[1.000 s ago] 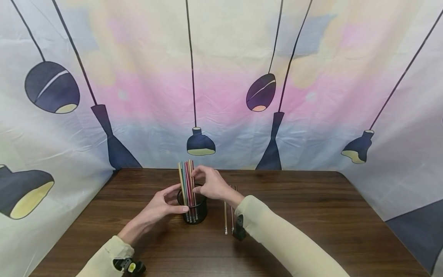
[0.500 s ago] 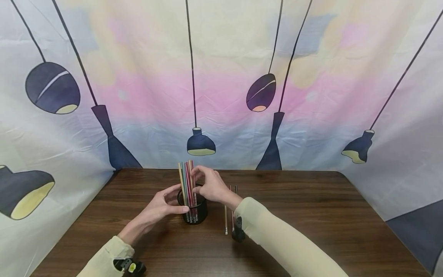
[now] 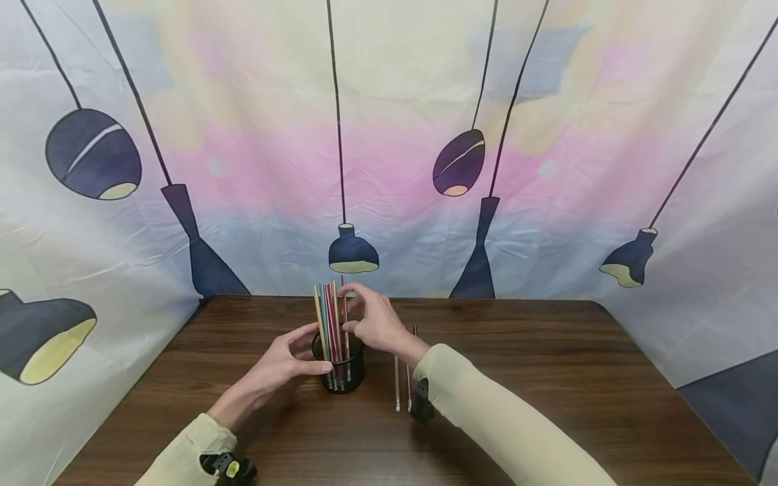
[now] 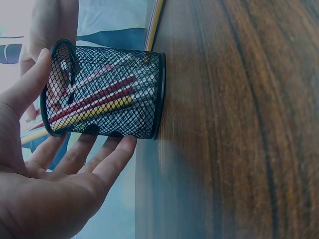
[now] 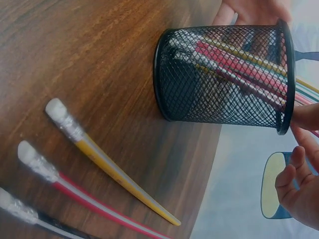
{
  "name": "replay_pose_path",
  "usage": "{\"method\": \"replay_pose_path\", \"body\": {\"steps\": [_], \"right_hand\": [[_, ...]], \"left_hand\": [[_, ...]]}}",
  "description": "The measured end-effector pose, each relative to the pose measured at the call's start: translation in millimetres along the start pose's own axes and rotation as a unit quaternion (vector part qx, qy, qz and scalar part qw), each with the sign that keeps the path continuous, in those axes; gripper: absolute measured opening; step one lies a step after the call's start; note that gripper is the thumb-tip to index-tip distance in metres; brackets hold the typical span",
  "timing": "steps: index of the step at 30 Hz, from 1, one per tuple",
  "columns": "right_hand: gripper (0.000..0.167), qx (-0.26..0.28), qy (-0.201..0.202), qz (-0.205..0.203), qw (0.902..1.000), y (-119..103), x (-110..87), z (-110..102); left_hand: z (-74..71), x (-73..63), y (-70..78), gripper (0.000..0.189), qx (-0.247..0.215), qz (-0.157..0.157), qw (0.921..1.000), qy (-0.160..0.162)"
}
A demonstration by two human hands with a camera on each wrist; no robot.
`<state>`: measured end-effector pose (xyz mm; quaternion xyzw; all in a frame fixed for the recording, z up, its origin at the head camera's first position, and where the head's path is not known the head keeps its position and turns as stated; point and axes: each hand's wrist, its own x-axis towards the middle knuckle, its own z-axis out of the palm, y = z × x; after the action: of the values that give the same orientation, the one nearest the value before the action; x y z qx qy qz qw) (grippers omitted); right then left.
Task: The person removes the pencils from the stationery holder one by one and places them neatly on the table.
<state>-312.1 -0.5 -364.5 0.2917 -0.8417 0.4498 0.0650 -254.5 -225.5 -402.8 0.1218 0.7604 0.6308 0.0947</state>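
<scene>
A black mesh pencil cup (image 3: 354, 375) stands upright on the table, with several colored pencils (image 3: 323, 324) leaning to its left side. My left hand (image 3: 284, 359) holds the cup, thumb at the rim and fingers along the side, as the left wrist view (image 4: 65, 199) also shows. Above the cup's right part, my right hand (image 3: 378, 322) pinches a red pencil (image 3: 346, 345) between thumb and forefinger. That pencil's lower end is still inside the cup. In the right wrist view, white eraser ends show through the mesh of the cup (image 5: 224, 112).
To the right of the cup, a yellow pencil (image 5: 119, 173), a red pencil (image 5: 94, 205) and a black pencil (image 5: 42, 225) lie side by side on the wooden table (image 3: 523, 364). Behind the table hangs a cloth (image 3: 401, 202) printed with lamps.
My right hand has moved slightly right and up, and the red pencil it pinches now stands apart from the bunch, a bit higher. The left hand and cup have stayed put.
</scene>
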Motion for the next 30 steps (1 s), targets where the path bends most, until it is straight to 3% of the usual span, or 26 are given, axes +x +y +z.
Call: {"method": "replay_pose_path", "body": {"steps": [11,30], "right_hand": [[0.063,0.001,0.009,0.007,0.9999,-4.5,2.1,-9.3],[0.066,0.021,0.031,-0.026,0.999,-13.9,8.5,-26.9]], "left_hand": [[-0.2,-0.4,1.4,0.087,-0.001,-0.003,1.0,-0.002],[0.8,-0.5,1.8,0.088,-0.001,-0.007,1.0,0.002]]}}
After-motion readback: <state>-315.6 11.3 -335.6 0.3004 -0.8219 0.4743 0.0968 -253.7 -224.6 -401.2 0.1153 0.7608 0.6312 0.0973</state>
